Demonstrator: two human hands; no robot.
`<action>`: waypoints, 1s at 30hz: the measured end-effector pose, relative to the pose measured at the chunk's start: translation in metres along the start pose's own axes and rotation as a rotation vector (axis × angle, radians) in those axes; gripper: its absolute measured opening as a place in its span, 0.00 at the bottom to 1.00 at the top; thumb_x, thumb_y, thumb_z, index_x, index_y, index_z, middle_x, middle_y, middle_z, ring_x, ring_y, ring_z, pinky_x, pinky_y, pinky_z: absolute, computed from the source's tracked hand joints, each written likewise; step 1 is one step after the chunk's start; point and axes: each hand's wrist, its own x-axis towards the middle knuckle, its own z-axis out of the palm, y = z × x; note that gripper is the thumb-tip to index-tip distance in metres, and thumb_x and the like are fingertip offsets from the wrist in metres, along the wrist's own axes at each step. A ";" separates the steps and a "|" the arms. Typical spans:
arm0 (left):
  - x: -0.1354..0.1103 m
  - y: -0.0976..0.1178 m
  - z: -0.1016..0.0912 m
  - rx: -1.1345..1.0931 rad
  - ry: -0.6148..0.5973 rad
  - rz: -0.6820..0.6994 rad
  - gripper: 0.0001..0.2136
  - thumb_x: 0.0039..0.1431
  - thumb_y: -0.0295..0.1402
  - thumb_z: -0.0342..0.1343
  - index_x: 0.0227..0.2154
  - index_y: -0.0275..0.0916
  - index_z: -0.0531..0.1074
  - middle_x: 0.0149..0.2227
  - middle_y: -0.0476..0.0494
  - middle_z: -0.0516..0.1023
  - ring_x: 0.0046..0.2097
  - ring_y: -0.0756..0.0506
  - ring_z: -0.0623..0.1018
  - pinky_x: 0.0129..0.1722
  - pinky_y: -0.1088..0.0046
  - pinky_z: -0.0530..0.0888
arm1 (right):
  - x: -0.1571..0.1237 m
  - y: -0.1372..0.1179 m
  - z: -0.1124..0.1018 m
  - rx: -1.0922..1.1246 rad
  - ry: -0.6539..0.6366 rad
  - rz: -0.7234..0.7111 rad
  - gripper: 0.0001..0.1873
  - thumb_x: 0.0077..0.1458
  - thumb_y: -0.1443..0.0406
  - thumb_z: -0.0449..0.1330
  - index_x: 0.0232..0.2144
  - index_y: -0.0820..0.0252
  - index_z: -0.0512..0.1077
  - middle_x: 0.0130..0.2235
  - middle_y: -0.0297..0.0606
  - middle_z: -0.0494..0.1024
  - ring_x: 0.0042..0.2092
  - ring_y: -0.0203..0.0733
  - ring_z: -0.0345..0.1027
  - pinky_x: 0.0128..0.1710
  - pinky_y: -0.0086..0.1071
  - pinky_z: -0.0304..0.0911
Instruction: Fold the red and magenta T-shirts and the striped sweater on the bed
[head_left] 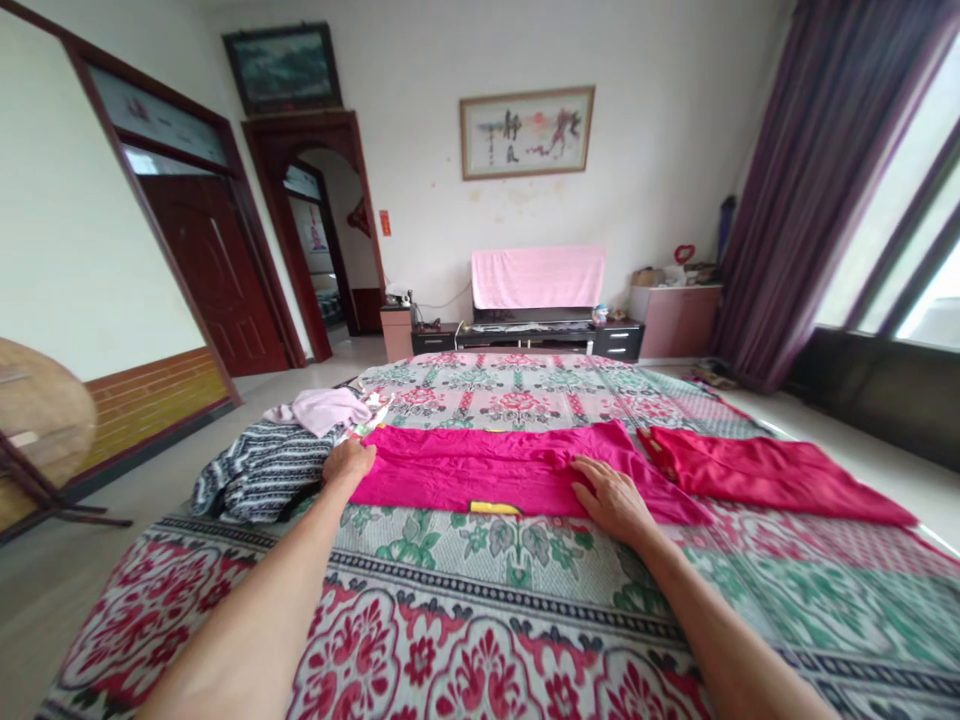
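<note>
Tugging unevenly could crease the magenta cloth (465, 468) — left hand (350, 461) gripping its end, right hand (611, 496) spread loosely atop.

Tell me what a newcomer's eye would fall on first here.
The magenta cloth strikes first, spread mid-view under the right hand, the left hand at its left end. Next come the red cloth to its right and the striped garment heaped at its left.
</note>
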 end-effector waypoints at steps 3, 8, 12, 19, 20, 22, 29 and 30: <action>0.007 -0.001 -0.001 0.023 -0.047 -0.017 0.19 0.52 0.44 0.52 0.37 0.33 0.76 0.45 0.29 0.77 0.48 0.35 0.76 0.41 0.67 0.73 | 0.000 -0.002 -0.001 0.010 0.010 0.004 0.20 0.58 0.60 0.50 0.51 0.57 0.68 0.56 0.41 0.69 0.58 0.47 0.60 0.56 0.45 0.56; 0.014 -0.003 -0.004 0.029 -0.102 -0.020 0.18 0.52 0.43 0.54 0.35 0.31 0.75 0.44 0.28 0.78 0.47 0.38 0.77 0.38 0.72 0.73 | -0.001 -0.003 -0.002 0.018 0.014 0.012 0.20 0.57 0.60 0.50 0.51 0.56 0.69 0.56 0.42 0.70 0.58 0.47 0.61 0.55 0.45 0.56; 0.010 0.000 -0.006 0.044 -0.107 -0.002 0.14 0.52 0.40 0.54 0.32 0.33 0.74 0.43 0.32 0.79 0.44 0.41 0.78 0.35 0.73 0.73 | -0.001 -0.003 -0.003 0.019 0.003 0.017 0.21 0.57 0.61 0.50 0.51 0.57 0.69 0.56 0.42 0.70 0.58 0.47 0.61 0.55 0.45 0.56; -0.006 0.037 -0.020 0.113 -0.029 0.146 0.12 0.53 0.35 0.50 0.33 0.34 0.75 0.42 0.31 0.78 0.46 0.36 0.77 0.39 0.67 0.72 | 0.000 -0.003 -0.003 0.014 0.008 0.015 0.20 0.57 0.60 0.50 0.50 0.55 0.69 0.56 0.41 0.70 0.57 0.47 0.62 0.54 0.44 0.56; -0.012 0.047 -0.022 0.115 -0.014 0.179 0.12 0.54 0.35 0.49 0.35 0.35 0.75 0.42 0.32 0.79 0.46 0.37 0.77 0.40 0.68 0.71 | 0.000 -0.003 -0.003 0.014 0.010 0.013 0.20 0.57 0.60 0.50 0.50 0.55 0.69 0.56 0.41 0.70 0.57 0.47 0.62 0.54 0.44 0.56; -0.026 0.068 -0.025 0.114 0.015 0.245 0.13 0.56 0.35 0.48 0.37 0.37 0.75 0.43 0.35 0.78 0.47 0.39 0.76 0.41 0.69 0.71 | 0.000 -0.004 -0.003 0.013 0.012 0.010 0.19 0.57 0.61 0.50 0.50 0.56 0.69 0.56 0.41 0.70 0.57 0.47 0.62 0.54 0.44 0.56; -0.092 0.126 -0.007 0.222 -0.003 0.513 0.15 0.58 0.30 0.44 0.43 0.37 0.74 0.41 0.34 0.78 0.45 0.40 0.77 0.41 0.68 0.71 | -0.001 -0.004 -0.003 0.005 0.007 0.013 0.20 0.58 0.61 0.50 0.51 0.56 0.69 0.57 0.41 0.69 0.57 0.47 0.60 0.53 0.44 0.56; -0.098 0.130 -0.003 0.232 -0.018 0.528 0.15 0.58 0.30 0.45 0.42 0.36 0.74 0.41 0.34 0.78 0.45 0.40 0.77 0.40 0.68 0.71 | -0.001 -0.004 -0.003 0.002 0.008 0.012 0.20 0.58 0.61 0.49 0.51 0.56 0.68 0.57 0.41 0.69 0.57 0.47 0.60 0.53 0.44 0.56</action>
